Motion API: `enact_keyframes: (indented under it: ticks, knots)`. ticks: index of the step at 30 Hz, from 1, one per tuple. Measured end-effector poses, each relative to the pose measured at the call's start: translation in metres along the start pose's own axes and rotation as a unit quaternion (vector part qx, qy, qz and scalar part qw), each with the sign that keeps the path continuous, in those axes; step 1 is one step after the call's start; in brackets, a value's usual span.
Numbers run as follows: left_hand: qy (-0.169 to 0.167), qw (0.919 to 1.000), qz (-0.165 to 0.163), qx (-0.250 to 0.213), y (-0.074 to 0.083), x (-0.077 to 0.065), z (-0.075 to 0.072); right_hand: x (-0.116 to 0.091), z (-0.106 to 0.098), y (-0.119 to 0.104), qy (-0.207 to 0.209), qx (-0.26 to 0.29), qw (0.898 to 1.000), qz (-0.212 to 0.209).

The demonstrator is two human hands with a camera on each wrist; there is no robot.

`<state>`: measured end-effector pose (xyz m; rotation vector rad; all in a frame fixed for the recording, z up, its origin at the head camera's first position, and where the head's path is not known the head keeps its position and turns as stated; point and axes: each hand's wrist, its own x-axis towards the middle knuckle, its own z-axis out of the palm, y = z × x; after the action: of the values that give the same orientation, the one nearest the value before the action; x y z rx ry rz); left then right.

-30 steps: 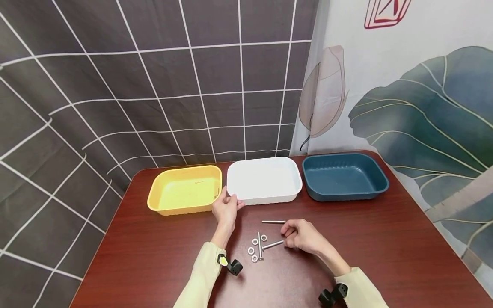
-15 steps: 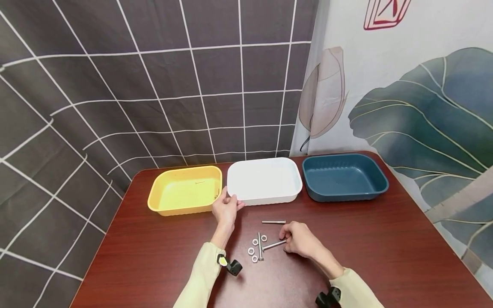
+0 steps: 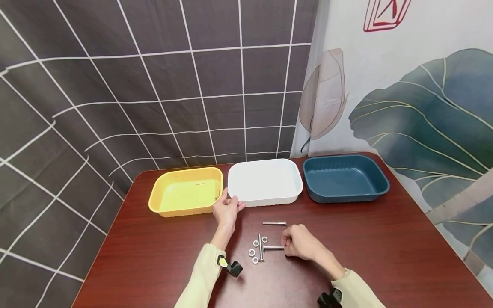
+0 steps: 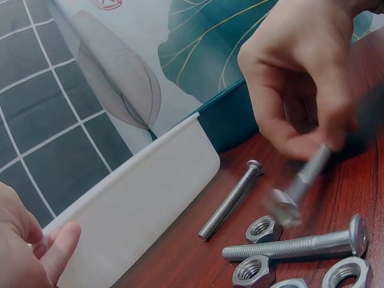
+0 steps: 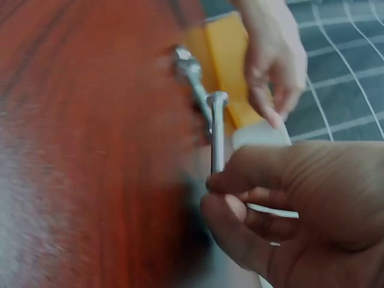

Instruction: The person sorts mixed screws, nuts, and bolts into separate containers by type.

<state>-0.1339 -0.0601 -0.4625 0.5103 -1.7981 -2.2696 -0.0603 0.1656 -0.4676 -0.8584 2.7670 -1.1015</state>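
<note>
My right hand [image 3: 302,242] pinches a silver bolt [image 3: 274,247] near its threaded end, between thumb and fingers. The bolt's head points left, and the right wrist view shows the shank [image 5: 218,135] leaving the fingertips. Under and beside it on the table lie another bolt [image 3: 261,250] and several hex nuts [image 4: 252,271]. A third bolt [image 4: 231,201] lies apart, nearer the white tray [image 3: 265,182]. At that tray's front left corner, my left hand [image 3: 226,209] grips the rim, with the thumb [image 4: 63,246] against the outer wall.
A yellow tray [image 3: 165,210] with a few small screw-like pieces stands left of the white one. To the right is a dark blue tray [image 3: 346,198]. All three line the back of the red-brown table [image 3: 154,265], before a hanging checked cloth [image 3: 161,77].
The right hand has shifted slightly down and toward the front. The bolt in it has swung from a slant to nearly level. The left hand stays at the white tray.
</note>
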Motion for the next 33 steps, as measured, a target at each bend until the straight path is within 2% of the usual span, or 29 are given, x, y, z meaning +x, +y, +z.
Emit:
enact_keyframes:
  ticks: [5, 9, 13, 18, 26, 28, 33]
  knots:
    - [-0.001, 1.0000, 0.001, 0.000, 0.000, 0.001, -0.001, 0.008, -0.021, 0.003, -0.008, 0.105, 0.993, 0.059]
    - [0.001, 1.0000, -0.002, 0.005, -0.001, 0.002, -0.001, 0.021, -0.040, 0.004, 0.017, 0.175, 0.980, 0.098]
    - [-0.001, 1.0000, -0.006, 0.006, -0.002, 0.002, -0.002, 0.034, -0.053, 0.006, 0.050, 0.222, 0.965, 0.132]
    - [-0.002, 1.0000, -0.007, 0.005, -0.003, 0.003, -0.002, 0.050, -0.056, 0.006, 0.078, 0.274, 0.941, 0.182]
    - [-0.006, 0.9999, -0.011, 0.003, -0.005, 0.003, -0.002, 0.071, -0.055, 0.006, 0.133, 0.327, 0.907, 0.232]
    - [-0.005, 0.9999, -0.013, 0.003, -0.005, 0.003, -0.002, 0.075, -0.055, 0.006, 0.150, 0.313, 0.907, 0.236]
    - [-0.004, 0.9999, -0.014, 0.001, -0.003, 0.003, -0.001, 0.077, -0.055, 0.004, 0.172, 0.239, 0.925, 0.240]
